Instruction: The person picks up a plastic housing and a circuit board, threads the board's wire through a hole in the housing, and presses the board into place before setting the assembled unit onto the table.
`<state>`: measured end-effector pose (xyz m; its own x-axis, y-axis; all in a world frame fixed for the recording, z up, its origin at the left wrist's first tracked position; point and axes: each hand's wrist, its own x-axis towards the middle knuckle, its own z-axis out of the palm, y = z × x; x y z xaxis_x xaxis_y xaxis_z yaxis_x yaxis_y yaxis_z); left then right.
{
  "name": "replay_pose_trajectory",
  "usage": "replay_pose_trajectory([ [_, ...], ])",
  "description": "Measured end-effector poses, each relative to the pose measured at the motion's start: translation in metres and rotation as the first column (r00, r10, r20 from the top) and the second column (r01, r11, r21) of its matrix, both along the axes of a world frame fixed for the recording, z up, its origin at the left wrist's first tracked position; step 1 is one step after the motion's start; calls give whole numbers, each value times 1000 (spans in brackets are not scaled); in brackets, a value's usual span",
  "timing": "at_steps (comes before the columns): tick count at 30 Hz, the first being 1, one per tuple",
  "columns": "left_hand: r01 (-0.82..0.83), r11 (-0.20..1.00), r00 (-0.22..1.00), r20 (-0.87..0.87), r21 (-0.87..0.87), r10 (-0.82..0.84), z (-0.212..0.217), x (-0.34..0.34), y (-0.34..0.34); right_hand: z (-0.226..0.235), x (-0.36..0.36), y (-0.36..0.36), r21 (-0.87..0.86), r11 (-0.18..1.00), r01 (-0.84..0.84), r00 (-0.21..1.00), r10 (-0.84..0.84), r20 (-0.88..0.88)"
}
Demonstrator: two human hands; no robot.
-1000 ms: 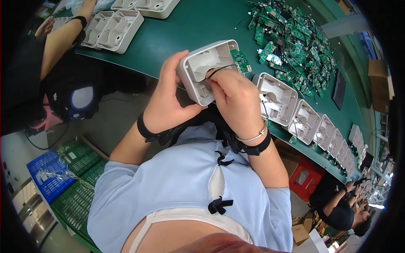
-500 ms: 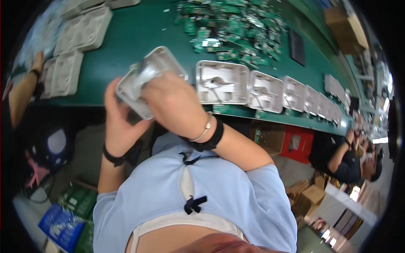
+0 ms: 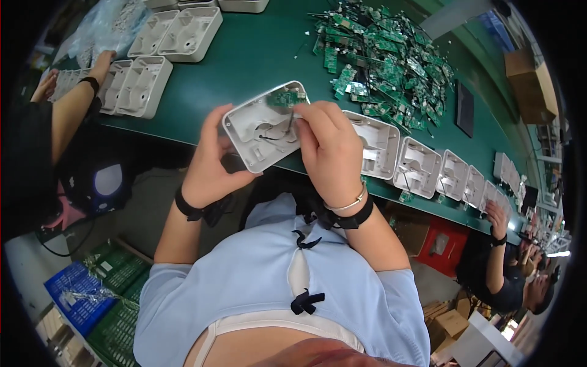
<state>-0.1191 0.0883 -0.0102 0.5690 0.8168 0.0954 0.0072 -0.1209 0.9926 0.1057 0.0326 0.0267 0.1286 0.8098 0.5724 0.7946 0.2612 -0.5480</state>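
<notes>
My left hand grips a white plastic housing by its left wall and near corner, thumb along the lower edge. The housing is held tilted above the table's near edge, its open side facing me. A green circuit board lies at its far right corner, and a dark wire runs down inside. At that corner my right hand is closed, thumb and fingers pinched at the board's lower right edge. The fingertips partly hide what is between them.
A heap of green circuit boards covers the table's far middle. White housings line the near edge rightward, with more housings at left. A co-worker's arm reaches in at left, another person's hand at right. A dark flat slab lies beyond.
The housing has turned so its inside faces me. My right hand has moved from over its middle to its right edge, and the circuit board now shows. The whole view has shifted.
</notes>
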Motion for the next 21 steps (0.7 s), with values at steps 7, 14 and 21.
replay_pose_trajectory([
  [7, 37, 999, 999, -16, -15, -37, 0, -7, 8, 5, -6, 8, -81, 994, 75, 997, -77, -19],
  [14, 70, 996, 998, 12, -61, -69, 3, -12, 14, 12, -3, 4, -69, 998, 6, 1000, -4, 24],
  [21, 53, 981, 998, 42, -185, -46, 5, -16, 16, 16, 10, -2, 187, 963, -193, 981, 190, 33],
])
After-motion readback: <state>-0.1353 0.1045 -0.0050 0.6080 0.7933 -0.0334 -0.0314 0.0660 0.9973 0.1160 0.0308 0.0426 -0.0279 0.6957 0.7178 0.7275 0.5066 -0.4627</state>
